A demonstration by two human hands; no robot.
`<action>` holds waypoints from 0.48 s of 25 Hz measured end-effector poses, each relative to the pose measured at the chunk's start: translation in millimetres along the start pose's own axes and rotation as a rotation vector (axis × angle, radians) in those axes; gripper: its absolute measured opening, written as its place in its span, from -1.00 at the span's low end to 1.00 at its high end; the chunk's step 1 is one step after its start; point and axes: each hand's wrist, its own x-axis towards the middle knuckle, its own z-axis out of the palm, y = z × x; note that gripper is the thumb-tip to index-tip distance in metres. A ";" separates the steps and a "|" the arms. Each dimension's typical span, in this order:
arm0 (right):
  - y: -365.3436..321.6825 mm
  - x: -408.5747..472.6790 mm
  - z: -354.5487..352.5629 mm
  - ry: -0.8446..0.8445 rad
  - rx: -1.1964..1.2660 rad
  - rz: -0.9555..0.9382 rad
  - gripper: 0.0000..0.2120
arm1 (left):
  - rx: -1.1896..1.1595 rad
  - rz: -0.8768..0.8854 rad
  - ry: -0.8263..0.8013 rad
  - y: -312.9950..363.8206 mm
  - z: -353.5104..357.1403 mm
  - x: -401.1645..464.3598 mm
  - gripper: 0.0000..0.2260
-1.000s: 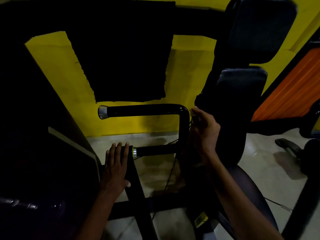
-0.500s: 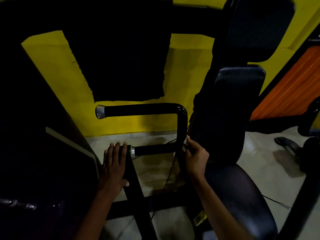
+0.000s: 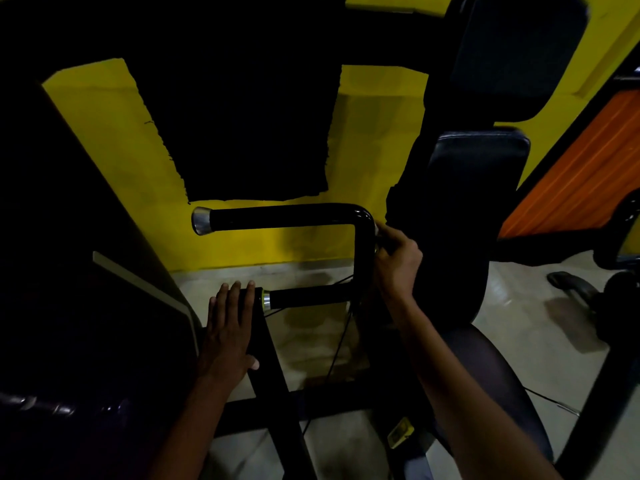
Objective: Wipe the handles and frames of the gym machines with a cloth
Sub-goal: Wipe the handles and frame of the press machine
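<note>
Hands on a dim gym machine, right one at the bent handle

I see my left hand (image 3: 230, 336) lying flat, fingers straight and released, on the black square frame bar (image 3: 268, 362) at 7 o'clock; my right hand (image 3: 398, 261), fingers curled, presses against the upright of the glossy black bent tube handle with a silver end cap (image 3: 294, 216) at centre, but I cannot tell whether it holds anything; a dark frayed cloth (image 3: 242, 109) hangs at 12 o'clock before the yellow wall (image 3: 104, 140)

A glossy black handle bar (image 3: 287, 214) tipped with a silver end cap (image 3: 201, 220) is seen against a bright yellow wall (image 3: 104, 150). Black seat pads (image 3: 478, 174), an orange-striped panel (image 3: 571, 181) and a pale beige floor (image 3: 519, 323) are shown.
</note>
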 end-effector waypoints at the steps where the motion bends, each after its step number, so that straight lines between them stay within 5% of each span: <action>1: 8.5 -10.3 0.1 0.008 -0.022 0.038 -0.68 | -0.004 -0.002 0.002 0.1 0.0 -0.3 0.48; 12: 54.2 -31.9 -11.7 -0.233 -0.022 0.350 -0.71 | -0.005 0.000 0.003 -1.6 0.4 0.0 0.48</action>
